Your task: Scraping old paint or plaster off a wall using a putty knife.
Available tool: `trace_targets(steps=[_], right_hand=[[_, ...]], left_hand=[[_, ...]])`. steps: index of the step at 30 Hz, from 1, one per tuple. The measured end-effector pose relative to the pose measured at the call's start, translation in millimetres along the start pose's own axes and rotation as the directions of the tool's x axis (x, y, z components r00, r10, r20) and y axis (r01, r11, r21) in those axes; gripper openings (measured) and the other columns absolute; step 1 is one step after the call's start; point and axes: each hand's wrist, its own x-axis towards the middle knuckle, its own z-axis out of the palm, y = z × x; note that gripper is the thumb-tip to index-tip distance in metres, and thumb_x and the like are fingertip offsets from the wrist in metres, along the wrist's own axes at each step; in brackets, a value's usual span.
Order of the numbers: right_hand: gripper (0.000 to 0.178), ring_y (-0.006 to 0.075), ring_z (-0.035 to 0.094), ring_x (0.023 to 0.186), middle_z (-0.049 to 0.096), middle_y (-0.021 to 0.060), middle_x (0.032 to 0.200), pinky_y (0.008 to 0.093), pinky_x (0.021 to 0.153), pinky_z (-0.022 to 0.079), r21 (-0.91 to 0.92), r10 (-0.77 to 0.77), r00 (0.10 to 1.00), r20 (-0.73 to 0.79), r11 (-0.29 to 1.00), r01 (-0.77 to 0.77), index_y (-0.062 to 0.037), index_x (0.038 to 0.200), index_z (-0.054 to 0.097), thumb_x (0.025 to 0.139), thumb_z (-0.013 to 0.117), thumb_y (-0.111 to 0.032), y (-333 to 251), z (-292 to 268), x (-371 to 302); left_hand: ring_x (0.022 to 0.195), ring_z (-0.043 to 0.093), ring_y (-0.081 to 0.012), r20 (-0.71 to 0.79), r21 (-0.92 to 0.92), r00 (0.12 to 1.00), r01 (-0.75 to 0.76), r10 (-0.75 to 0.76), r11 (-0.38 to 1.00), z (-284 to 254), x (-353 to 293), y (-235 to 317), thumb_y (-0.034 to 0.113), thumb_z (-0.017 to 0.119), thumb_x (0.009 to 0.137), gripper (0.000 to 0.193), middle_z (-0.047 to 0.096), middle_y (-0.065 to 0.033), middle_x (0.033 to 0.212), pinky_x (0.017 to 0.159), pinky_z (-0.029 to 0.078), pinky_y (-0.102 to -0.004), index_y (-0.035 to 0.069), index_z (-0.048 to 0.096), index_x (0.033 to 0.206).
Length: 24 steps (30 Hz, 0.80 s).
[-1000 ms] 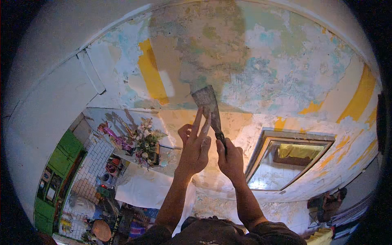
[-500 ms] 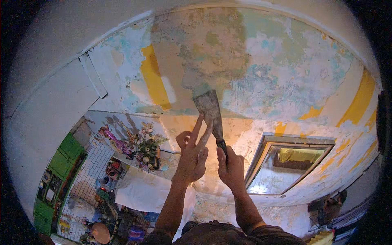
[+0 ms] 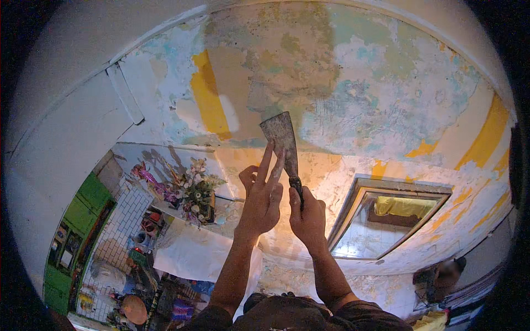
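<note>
A wide-bladed putty knife with a dark handle is gripped in my right hand, its grey, smeared blade pointing up at the wall. My left hand has its index and middle fingers stretched out against the blade, while the other fingers curl in. Beyond the blade's edge is the peeling wall, patched with white, pale turquoise, beige and a yellow stripe. Whether the blade's edge touches the wall, I cannot tell.
To the right is a framed mirror or window. Flowers stand at left above a white-covered surface. Farther left are green cabinets and kitchen clutter. A person is at the lower right.
The putty knife and both my hands have moved slightly upward in the view. My left fingers stay against the blade, and my right hand keeps its grip.
</note>
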Motion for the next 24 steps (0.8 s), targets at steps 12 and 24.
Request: trace_targets(steps=[12, 24], right_hand=[[0.019, 0.0351, 0.055, 0.046, 0.052, 0.0172, 0.054, 0.0418, 0.044, 0.039, -0.046, -0.122, 0.992, -0.008, 0.991, 0.122, -0.0013, 0.081, 0.049, 0.093, 0.052, -0.015, 4.9, 3.5, -2.4], [0.025, 0.0312, 0.055, 0.046, 0.050, 0.0146, 0.052, 0.0379, 0.045, 0.039, 0.044, -0.095, 0.995, -0.029, 0.994, 0.096, 0.0002, 0.080, 0.053, 0.095, 0.049, -0.019, 3.3, 1.8, 3.6]], left_hand=[[0.101, 0.035, -0.0279, -0.018, -0.014, 0.999, -0.035, 0.035, 0.999, 1.2, 3.5, -3.9, 0.019, 0.038, 0.093, 0.051, 0.017, -0.0114, 0.154, 0.094, 0.026, -0.0367, 0.008, 0.035, 0.143], [0.096, 0.034, -0.0264, 0.006, 0.047, 1.000, 0.001, -0.001, 0.999, 1.5, 3.8, -3.4, 0.020, 0.037, 0.093, 0.051, 0.017, -0.0111, 0.155, 0.093, 0.026, -0.0355, 0.007, 0.035, 0.143]])
